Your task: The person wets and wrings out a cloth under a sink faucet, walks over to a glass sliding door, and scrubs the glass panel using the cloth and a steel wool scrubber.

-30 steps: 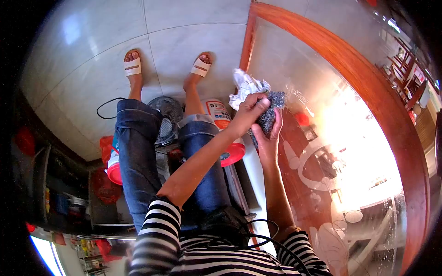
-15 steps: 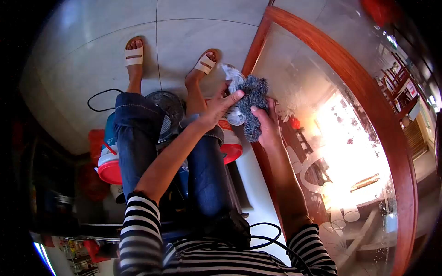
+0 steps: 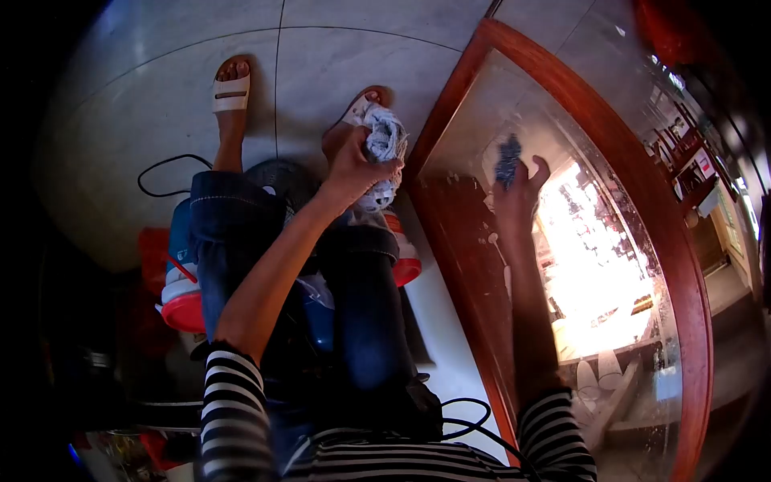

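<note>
My left hand [image 3: 353, 173] is wrapped round a crumpled whitish cloth [image 3: 385, 145], above my knee and near one sandal. Over the glass pane [image 3: 482, 104] of a red-brown wooden frame, my right hand [image 3: 518, 189] holds a dark grey scrubber [image 3: 507, 161]. The scrubber shows beyond the fingertips, and one finger of this hand is curled away from it. Whether the scrubber touches the glass I cannot tell. Bright glare and white marks show on the pane beside my right arm.
Red-lidded buckets [image 3: 183, 312] stand beside my legs, with a dark fan [image 3: 277, 178] between my knees. The frame's wooden edge [image 3: 594, 132] curves across the right. A black cable [image 3: 462, 402] loops near my waist. Shelves and furniture show at the far right.
My hands have moved apart. The scrubber went right over the glass in my right hand, while the cloth moved left in my left hand.
</note>
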Available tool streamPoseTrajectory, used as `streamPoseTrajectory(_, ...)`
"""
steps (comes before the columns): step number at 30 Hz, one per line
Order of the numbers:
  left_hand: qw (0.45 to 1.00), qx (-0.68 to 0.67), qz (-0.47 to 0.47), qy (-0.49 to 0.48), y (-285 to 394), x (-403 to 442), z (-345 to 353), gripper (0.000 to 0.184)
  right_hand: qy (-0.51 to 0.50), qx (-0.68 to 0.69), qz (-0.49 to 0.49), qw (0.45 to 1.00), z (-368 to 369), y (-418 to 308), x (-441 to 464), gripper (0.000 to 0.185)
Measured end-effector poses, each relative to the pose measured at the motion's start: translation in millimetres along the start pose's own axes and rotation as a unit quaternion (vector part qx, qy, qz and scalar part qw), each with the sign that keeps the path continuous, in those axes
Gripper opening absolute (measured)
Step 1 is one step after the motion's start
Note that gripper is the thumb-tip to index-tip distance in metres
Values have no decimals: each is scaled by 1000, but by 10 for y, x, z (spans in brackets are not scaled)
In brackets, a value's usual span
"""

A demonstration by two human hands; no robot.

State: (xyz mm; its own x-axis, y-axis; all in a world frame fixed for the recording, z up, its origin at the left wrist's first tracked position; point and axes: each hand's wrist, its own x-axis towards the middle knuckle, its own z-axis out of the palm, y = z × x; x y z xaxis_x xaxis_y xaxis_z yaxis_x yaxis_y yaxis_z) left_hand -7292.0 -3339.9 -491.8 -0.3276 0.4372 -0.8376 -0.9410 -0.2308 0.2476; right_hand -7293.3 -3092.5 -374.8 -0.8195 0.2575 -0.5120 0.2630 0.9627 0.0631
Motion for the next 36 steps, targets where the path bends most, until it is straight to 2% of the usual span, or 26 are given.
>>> streamPoseTrajectory(1,1000,-24,7,-2,70,-15,10,45,-26,-138,-5,990,29,172,51,27)
streamPoseTrajectory(2,999,27,41,5,123,-20,4,46,-51,-273,-10,961,128,383,97,24)
streamPoseTrajectory(3,994,77,76,13,168,-25,-19,47,-27,-318,-39,947,254,596,85,35)
streamPoseTrajectory(4,986,127,110,20,190,-20,-44,47,-54,-313,-9,948,502,717,-68,31)
streamPoseTrajectory(6,975,188,120,22,124,42,-117,51,-112,-303,47,945,971,979,-427,24)
streamPoseTrajectory(10,956,257,121,70,44,26,-168,57,-52,-311,-64,947,1372,1036,-814,37)
streamPoseTrajectory(11,959,261,92,65,87,48,-166,60,-49,-309,-40,949,1216,1015,-620,37)
streamPoseTrajectory(13,948,284,125,64,129,108,-194,60,-42,-304,8,952,913,984,-226,38)
streamPoseTrajectory(15,945,288,140,59,77,115,-211,57,-63,-317,28,946,926,1209,-162,34)
streamPoseTrajectory(16,946,284,147,56,47,117,-218,53,-89,-298,47,949,954,1153,-206,30)
streamPoseTrajectory(18,929,327,160,66,243,82,-199,49,-229,-264,122,929,990,907,-239,33)
streamPoseTrajectory(19,918,344,179,78,281,64,-194,47,-134,-295,40,945,1286,1218,-424,37)
streamPoseTrajectory(20,939,273,195,71,130,133,-236,47,-115,-292,9,950,1394,1268,-480,41)
streamPoseTrajectory(21,942,272,186,70,174,124,-258,48,-96,-289,-22,952,1511,1326,-537,46)
streamPoseTrajectory(23,935,292,185,78,209,141,-206,49,-118,-296,-9,948,729,674,-83,44)
streamPoseTrajectory(24,927,314,185,86,227,115,-178,49,-106,-306,14,946,657,694,48,34)
streamPoseTrajectory(25,920,336,180,95,195,57,-173,50,-101,-306,29,946,724,743,47,28)
streamPoseTrajectory(27,945,284,154,54,54,94,-208,54,-178,-340,40,922,870,695,-110,19)
streamPoseTrajectory(28,948,281,145,42,83,133,-242,55,-135,-288,65,946,1122,885,-287,20)
streamPoseTrajectory(30,905,389,151,88,300,47,-180,54,-116,-243,-4,963,987,649,-380,24)
streamPoseTrajectory(32,909,372,162,95,315,141,-152,51,-90,-331,-49,938,815,600,-393,28)
streamPoseTrajectory(34,918,356,147,89,267,137,-124,51,-90,-341,-6,936,736,621,-418,27)
streamPoseTrajectory(35,908,374,168,84,265,155,-108,51,-97,-305,59,945,752,655,-382,24)
streamPoseTrajectory(36,918,361,148,78,257,151,-91,50,-104,-269,126,949,777,688,-340,21)
